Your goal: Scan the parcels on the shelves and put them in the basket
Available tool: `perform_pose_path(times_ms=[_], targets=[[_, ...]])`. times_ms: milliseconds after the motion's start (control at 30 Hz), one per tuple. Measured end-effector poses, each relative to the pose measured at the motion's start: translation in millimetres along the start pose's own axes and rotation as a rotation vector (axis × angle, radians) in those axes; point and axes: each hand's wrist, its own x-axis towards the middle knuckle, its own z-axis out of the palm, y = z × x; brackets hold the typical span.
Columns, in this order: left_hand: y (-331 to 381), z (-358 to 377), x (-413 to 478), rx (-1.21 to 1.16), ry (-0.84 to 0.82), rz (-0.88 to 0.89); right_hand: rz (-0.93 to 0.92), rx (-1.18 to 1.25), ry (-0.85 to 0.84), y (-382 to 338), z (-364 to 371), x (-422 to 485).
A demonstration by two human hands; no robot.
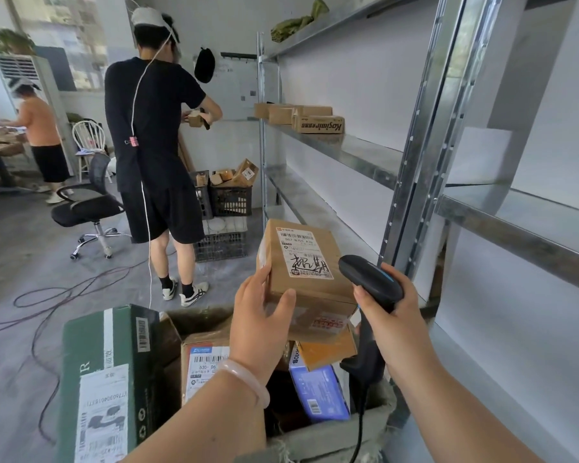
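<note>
Setting: storeroom with a grey floor; metal shelving [348,155] runs along the right, with a few cardboard boxes [301,119] on a far shelf, well apart from the hands.
Parcel: brown carton [281,272], held above the basket [375,426], its white shipping label [303,253] facing up towards the camera.
Left hand: left hand [261,315] grips the carton's near-left corner, thumb on the front face and fingers curled round the side.
Right hand: right hand [393,305] is wrapped round the handle of a black scanner [370,279]; the scanner's head sits just beside the label's right edge.
Basket: already holds several parcels, among them a green box [104,379] standing at its left.
Step in hand: judged to be the scan, with the drop into the basket not yet done.
Technique: draw the scanner back a little and aim it squarely at the barcode along the label's top; hold the carton steady, label flat to the beam, thumb clear of the print.
Bystander: a person in black [154,145] works at the far shelf end.
</note>
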Motion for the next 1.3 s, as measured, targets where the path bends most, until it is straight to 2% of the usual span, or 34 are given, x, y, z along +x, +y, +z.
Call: perform_pose_path(times_ms=[233,400,567,900,1133,1300], targets=[[-6,-22,4,0.090,0.085,0.015,0.037,-0.043,-0.104,6,28,-3],[-13,-34,1,0.130,0.060,-0.046,0.115,-0.073,-0.173,16,42,-7],[-22,-39,-2,0.352,0.041,-0.037,0.161,-0.134,-0.254,27,50,-13],[-24,-49,4,0.491,0.053,0.053,0.243,-0.158,-0.297,35,65,-10],[-30,-52,9,0.664,0.014,0.125,0.280,-0.161,-0.286,41,72,-9],[-40,-52,10,0.702,-0.033,0.110,0.301,-0.106,-0.292,42,72,-4]])
